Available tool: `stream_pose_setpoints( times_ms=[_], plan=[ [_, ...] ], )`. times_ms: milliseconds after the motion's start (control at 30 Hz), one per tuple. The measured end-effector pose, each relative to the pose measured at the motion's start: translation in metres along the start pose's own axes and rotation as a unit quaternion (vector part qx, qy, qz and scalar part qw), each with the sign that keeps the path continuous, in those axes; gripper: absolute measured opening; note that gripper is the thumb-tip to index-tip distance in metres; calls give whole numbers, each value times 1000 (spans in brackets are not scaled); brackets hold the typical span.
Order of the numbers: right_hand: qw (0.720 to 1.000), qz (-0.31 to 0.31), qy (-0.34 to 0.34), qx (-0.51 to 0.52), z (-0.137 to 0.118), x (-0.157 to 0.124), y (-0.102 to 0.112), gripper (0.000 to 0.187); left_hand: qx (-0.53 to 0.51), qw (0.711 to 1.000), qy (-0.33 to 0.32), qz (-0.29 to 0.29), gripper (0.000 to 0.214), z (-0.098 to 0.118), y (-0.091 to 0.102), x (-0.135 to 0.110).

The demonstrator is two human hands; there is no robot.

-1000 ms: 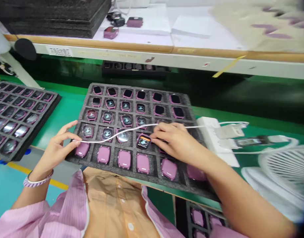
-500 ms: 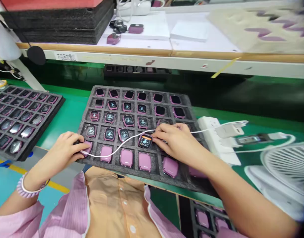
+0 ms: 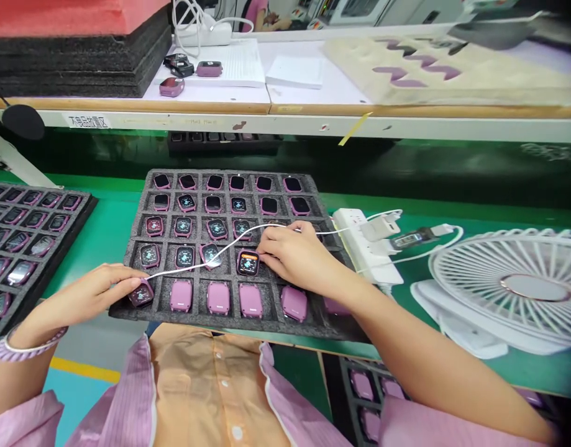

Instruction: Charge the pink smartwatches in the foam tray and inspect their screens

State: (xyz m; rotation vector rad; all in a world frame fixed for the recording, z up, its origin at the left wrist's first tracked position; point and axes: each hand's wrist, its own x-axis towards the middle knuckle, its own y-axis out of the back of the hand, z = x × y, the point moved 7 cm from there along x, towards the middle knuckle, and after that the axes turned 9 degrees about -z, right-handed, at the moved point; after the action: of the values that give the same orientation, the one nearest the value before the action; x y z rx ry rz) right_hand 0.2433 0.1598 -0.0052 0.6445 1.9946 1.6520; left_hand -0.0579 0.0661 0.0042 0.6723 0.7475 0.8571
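At the near left corner of a dark foam tray (image 3: 173, 318), my left hand (image 3: 109, 282) pinches a purple smartwatch (image 3: 141, 294) without straps, its dim screen facing up. The end of a white cable (image 3: 192, 268) meets that watch by my fingertips; the exact contact is hidden. My right hand (image 3: 297, 253) has thumb and fingers closed at the side of another smartwatch (image 3: 248, 263), whose lit screen carries an orange bar. This one is tilted over its compartment in the second row from me. The cable runs over my right fingers.
The front row holds watches back up, such as a pink watch back (image 3: 181, 295). A white power strip (image 3: 366, 248) with plugged adapters and a white fan (image 3: 509, 285) stand right. Another watch tray (image 3: 75, 233) lies left. A shelf (image 3: 304, 121) crosses behind.
The watch at my left hand has turned from pink back up to screen up. My right hand stays at its watch. The whole view has shifted, moving the scene leftward.
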Motion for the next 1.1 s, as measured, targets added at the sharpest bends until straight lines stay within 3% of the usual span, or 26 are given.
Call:
stream_pose_setpoints(
  times_ms=[100,200,267,400,500,567,800,933,1100],
  plan=[
    [998,34,-29,-39,-3,2,5,24,26,1000,-3,-4,44,1,-4,2],
    [988,87,-83,-94,6,-13,17,30,44,999,-4,0,45,-1,-6,3],
    [985,106,-103,-86,19,-38,25,30,55,998,-9,19,48,-2,-4,3],
    [987,111,-114,31,40,-111,34,30,90,994,-28,58,54,-2,0,5],
    [985,103,-121,66,40,-154,30,33,106,991,-43,62,58,0,3,10],
    [987,94,-109,72,36,-167,23,30,113,991,-47,53,61,2,4,13],
    [990,103,-87,-49,42,-158,14,34,116,992,-40,43,56,-2,6,14],
    [989,91,-51,-107,39,-147,12,33,106,994,-24,-3,54,-25,-4,9],
    [989,117,-35,-88,39,-147,10,28,99,995,12,30,61,-56,-12,2]
  ],
)
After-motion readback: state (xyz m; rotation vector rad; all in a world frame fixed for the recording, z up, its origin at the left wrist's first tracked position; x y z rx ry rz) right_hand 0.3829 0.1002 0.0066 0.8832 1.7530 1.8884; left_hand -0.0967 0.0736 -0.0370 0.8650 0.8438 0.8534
